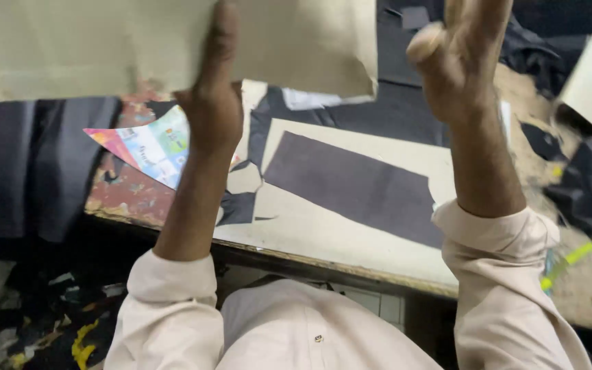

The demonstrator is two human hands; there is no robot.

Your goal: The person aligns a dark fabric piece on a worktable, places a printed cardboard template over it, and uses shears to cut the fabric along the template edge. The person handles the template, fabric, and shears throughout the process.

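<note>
My left hand (pixel 212 103) is raised and grips the lower edge of a large beige paper sheet (pixel 104 41) that fills the top left of the view. My right hand (pixel 457 65) is lifted beside that sheet's right corner, fingers partly spread, with a small pale lump (pixel 425 42) at its fingertips; its upper fingers are cut off by the frame. Below both hands, a dark grey strip of cloth (pixel 354 185) lies slanted on a pale pattern sheet (pixel 323 233) on the worktable.
A colourful printed card (pixel 149 147) lies on the worn red table surface at left. Dark fabric (pixel 29 164) hangs over the left edge, more dark cloth (pixel 590 185) sits at right. A yellow-green tape (pixel 580 253) crosses the right side. Scraps litter the floor (pixel 49 322).
</note>
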